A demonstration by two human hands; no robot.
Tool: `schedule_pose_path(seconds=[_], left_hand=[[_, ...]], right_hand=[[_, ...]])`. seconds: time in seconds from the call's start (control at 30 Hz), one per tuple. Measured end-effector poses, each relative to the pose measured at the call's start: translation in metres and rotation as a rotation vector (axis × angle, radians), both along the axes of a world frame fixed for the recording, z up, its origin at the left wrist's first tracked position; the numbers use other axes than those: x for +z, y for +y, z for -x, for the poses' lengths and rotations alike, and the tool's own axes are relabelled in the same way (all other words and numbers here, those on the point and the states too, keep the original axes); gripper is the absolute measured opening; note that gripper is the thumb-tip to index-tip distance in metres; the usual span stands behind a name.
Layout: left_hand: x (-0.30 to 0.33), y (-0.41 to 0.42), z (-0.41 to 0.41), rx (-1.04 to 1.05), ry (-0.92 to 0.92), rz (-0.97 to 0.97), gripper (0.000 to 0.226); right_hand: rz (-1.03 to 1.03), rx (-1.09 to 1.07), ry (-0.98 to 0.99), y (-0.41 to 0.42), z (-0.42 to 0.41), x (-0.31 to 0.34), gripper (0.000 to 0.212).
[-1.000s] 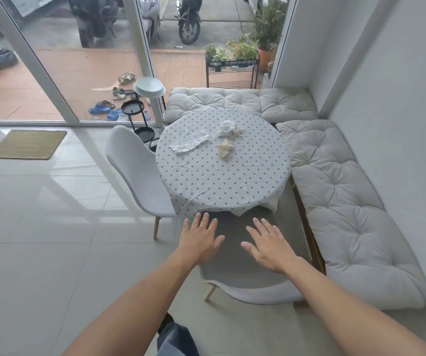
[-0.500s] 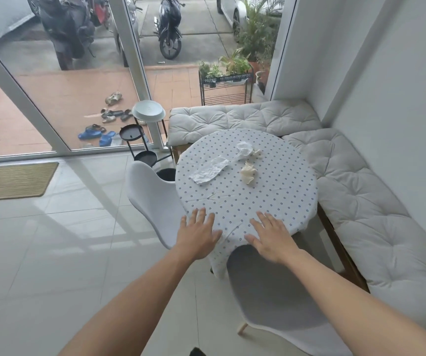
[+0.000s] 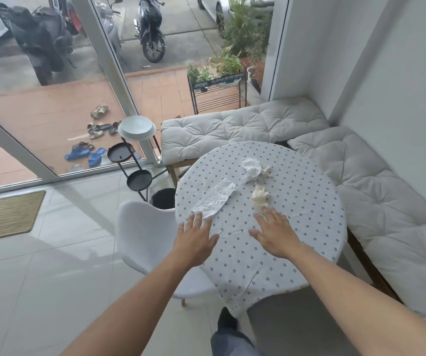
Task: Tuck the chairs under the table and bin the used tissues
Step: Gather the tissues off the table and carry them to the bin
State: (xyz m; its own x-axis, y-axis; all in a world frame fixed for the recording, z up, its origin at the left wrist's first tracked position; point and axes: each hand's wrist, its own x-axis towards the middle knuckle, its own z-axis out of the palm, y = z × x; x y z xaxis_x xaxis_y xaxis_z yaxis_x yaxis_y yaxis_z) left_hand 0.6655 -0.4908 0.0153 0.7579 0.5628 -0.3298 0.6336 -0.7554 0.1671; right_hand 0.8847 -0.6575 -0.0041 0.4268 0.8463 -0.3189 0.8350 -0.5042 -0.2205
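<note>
A round table [image 3: 296,214] with a dotted cloth is seen beside the cushioned bench [image 3: 376,201]. A white chair [image 3: 145,235] is set at its left side, partly under the edge. Three used tissues [image 3: 214,201] are left on the cloth. The left hand [image 3: 194,240] and right hand [image 3: 276,235] are held flat, fingers spread, nothing gripped.

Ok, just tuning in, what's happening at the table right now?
A person is reaching over the round table with both hands open, holding nothing. The left hand nears the flat tissue; the right hand nears the cream crumpled tissue. A third tissue lies beyond. The white chair sits partly tucked.
</note>
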Motion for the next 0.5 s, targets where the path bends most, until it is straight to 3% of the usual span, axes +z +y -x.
schedule_pose_path(seconds=[0.4, 0.5], left_hand=[[-0.050, 0.115, -0.105, -0.080, 0.105, 0.081, 0.064], [-0.066, 0.135, -0.125, -0.135, 0.152, 0.081, 0.074]], right_hand=[[0.117, -0.005, 0.048, 0.105, -0.095, -0.054, 0.065], [0.137, -0.020, 0.062, 0.114, -0.106, -0.072, 0.065]])
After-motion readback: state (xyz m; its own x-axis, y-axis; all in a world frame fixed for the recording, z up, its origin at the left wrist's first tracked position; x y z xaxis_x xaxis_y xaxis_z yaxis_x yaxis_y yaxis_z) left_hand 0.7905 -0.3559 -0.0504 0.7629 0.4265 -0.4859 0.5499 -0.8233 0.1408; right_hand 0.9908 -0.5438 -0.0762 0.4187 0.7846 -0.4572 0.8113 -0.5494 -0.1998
